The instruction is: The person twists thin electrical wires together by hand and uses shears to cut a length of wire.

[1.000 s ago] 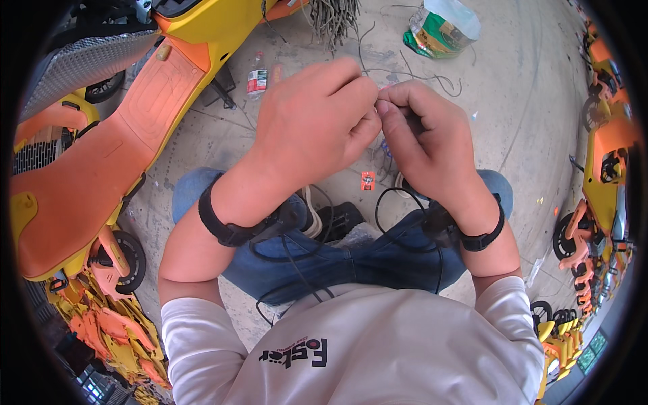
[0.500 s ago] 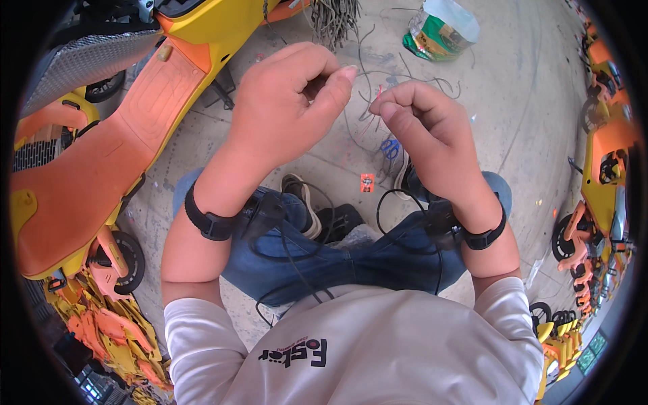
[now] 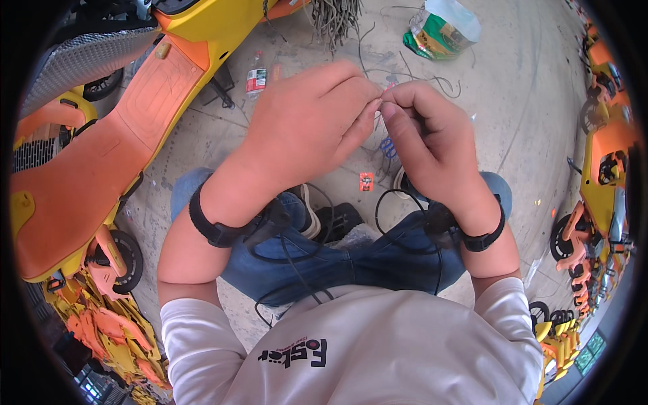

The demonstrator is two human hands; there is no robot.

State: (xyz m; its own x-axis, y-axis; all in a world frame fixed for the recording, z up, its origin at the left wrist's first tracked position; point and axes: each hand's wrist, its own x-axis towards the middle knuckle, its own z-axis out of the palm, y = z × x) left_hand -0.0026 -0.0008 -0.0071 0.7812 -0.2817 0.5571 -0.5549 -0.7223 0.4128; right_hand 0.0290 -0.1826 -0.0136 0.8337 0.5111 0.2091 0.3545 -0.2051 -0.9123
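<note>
My left hand [image 3: 314, 125] and my right hand [image 3: 435, 138] meet fingertip to fingertip above the floor, in front of my knees. Both are closed in a pinch. Between them is a thin wire [image 3: 389, 86], of which a reddish bit shows at the right fingertips; the fingers hide most of it. Below the pinch, blue-handled scissors [image 3: 387, 147] rest near my right shoe. A small orange-red card [image 3: 366, 181] lies on the floor between my feet.
A yellow and orange scooter [image 3: 162, 88] stands close on the left. Grey cables [image 3: 335, 23] hang in a bunch ahead, with loose strands on the floor. A bottle with a red label [image 3: 256, 77] and a green bag [image 3: 442, 34] are further off. More scooters [image 3: 601, 158] line the right.
My left hand has moved right and slightly down, its fingertips closing the gap to my right hand's. The bottle behind it has come into sight. My right hand has barely moved.
</note>
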